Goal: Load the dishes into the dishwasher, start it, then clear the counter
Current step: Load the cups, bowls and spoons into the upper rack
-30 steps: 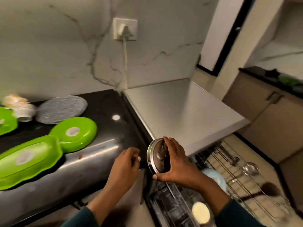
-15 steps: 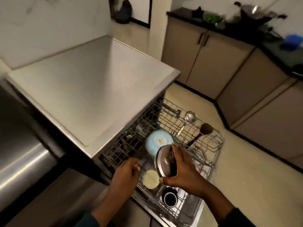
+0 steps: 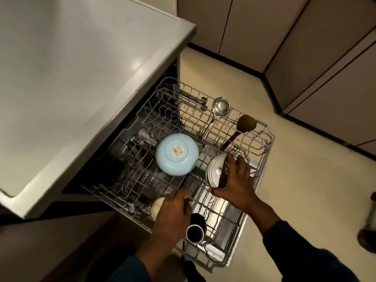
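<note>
The wire dishwasher rack (image 3: 262, 143) is pulled out over the floor. My right hand (image 3: 236, 182) holds a round steel lid (image 3: 214, 171) on edge over the rack's right side, thumb under it and fingers across its top. My left hand (image 3: 173, 210) hovers over the rack's front edge, fingers loosely curled, holding nothing I can see. In the rack lie an upturned light-blue bowl (image 3: 176, 154), a steel ladle (image 3: 220, 106), a dark wooden spoon (image 3: 245, 124), a cream cup (image 3: 157, 206) and a dark mug (image 3: 195, 233).
The grey dishwasher top (image 3: 81, 74) fills the upper left. Beige cabinet doors (image 3: 305, 47) line the far side and right, with cream floor (image 3: 315, 190) between. A dark blurred object (image 3: 369, 231) stands on the floor at the right edge.
My view swung from the black counter with green plates down to the rack. My right hand carried the lid down and right, over the rack. My left hand followed to the rack's front.
</note>
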Demonstrator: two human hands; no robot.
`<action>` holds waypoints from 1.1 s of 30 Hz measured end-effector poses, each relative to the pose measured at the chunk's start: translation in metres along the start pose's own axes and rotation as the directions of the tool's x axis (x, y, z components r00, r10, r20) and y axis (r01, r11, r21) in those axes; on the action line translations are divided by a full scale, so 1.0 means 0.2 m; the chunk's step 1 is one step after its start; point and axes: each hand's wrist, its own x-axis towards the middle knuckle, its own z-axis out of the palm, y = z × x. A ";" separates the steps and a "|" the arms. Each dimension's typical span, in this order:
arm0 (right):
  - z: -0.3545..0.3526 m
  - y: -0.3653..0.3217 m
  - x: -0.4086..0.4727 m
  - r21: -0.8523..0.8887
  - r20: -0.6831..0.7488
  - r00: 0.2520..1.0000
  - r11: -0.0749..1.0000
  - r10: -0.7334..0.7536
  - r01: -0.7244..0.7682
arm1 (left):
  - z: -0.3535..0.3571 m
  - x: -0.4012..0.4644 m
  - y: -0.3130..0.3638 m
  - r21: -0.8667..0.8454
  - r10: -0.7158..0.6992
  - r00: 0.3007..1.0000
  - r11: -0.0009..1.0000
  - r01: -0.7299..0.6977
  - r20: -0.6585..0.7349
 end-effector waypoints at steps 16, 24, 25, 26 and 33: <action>0.30 0.08 0.30 -0.222 0.224 0.974 0.973 -0.018 0.069 | 0.14 0.23 -0.05 0.018 -0.098 0.994 0.995 0.098 0.046; 0.30 0.07 0.28 -0.224 0.158 0.987 0.973 -0.023 0.058 | 0.12 0.29 -0.14 0.077 -0.065 0.998 0.995 0.064 0.001; 0.30 0.08 0.27 -0.202 0.127 0.991 0.978 -0.029 0.055 | 0.10 0.28 -0.15 0.078 -0.056 0.998 0.995 0.057 -0.006; 0.30 0.07 0.26 -0.181 0.098 0.995 0.982 -0.036 0.054 | 0.09 0.28 -0.16 0.083 -0.048 0.999 0.995 0.048 -0.013; 0.30 0.00 0.18 -0.082 -0.145 0.978 0.987 -0.151 0.140 | -0.05 0.19 -0.24 0.115 -0.008 0.993 0.993 0.022 -0.116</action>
